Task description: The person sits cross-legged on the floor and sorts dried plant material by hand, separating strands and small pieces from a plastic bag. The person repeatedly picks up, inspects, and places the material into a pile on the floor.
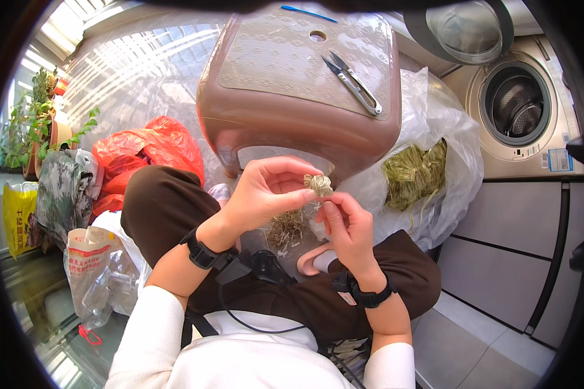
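Between thumb and fingers, my left hand (277, 189) holds a small woven straw knot (318, 185). My right hand (348, 223) is just below and to the right of it, its thumb and forefinger pinched at the piece's lower edge; whether they grip a strand is too small to tell. Beyond my hands stands a brown plastic stool (292, 109). On its top lie thread snips (353, 82) and a blue slender tool (309, 13). Under my hands, a heap of straw scraps (286, 227) lies on the floor. A bundle of dried green straw (415, 175) sits in a clear plastic bag (460, 160) at the right.
A red plastic bag (151, 150), folded camouflage cloth (65, 189), a yellow bag (19, 219) and potted plants (39, 126) are at the left. At the right, a front-loading washing machine (516, 104) has its door open, above grey drawers (506, 223).
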`<state>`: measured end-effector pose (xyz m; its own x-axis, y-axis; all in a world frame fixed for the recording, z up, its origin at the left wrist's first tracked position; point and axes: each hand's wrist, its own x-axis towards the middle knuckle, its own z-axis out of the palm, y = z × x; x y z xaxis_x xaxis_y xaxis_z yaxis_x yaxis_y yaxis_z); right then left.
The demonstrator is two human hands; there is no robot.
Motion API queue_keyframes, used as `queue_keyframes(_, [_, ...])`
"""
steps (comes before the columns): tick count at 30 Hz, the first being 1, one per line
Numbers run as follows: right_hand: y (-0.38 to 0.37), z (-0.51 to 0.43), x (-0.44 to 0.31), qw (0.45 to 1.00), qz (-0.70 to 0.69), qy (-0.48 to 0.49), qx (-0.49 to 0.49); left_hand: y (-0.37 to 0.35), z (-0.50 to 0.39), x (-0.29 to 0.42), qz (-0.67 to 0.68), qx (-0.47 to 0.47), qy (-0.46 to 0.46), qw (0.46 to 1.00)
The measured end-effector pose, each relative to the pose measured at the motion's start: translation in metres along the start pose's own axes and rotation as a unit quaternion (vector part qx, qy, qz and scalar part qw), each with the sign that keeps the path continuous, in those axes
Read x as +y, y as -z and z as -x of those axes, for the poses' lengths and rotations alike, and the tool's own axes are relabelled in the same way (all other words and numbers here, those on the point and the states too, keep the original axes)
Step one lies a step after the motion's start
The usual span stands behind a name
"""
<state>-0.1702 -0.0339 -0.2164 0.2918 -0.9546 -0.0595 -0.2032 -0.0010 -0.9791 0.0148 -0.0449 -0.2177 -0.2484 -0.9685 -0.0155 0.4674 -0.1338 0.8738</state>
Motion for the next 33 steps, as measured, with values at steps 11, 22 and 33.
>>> queue_keyframes(11, [0.04,0.0,-0.031,0.962,0.2,0.172,-0.067,-0.005,0.004,-0.007,-0.218,-0.08,0.083,0.969])
queue_keyframes(22, [0.024,0.002,-0.015,0.96,0.2,0.146,-0.13,0.0,0.0,-0.003,-0.061,0.01,0.048,0.997])
queue_keyframes(33, [0.023,-0.002,-0.022,0.945,0.262,0.159,-0.111,0.001,0.001,0.001,0.01,-0.054,0.047,0.997])
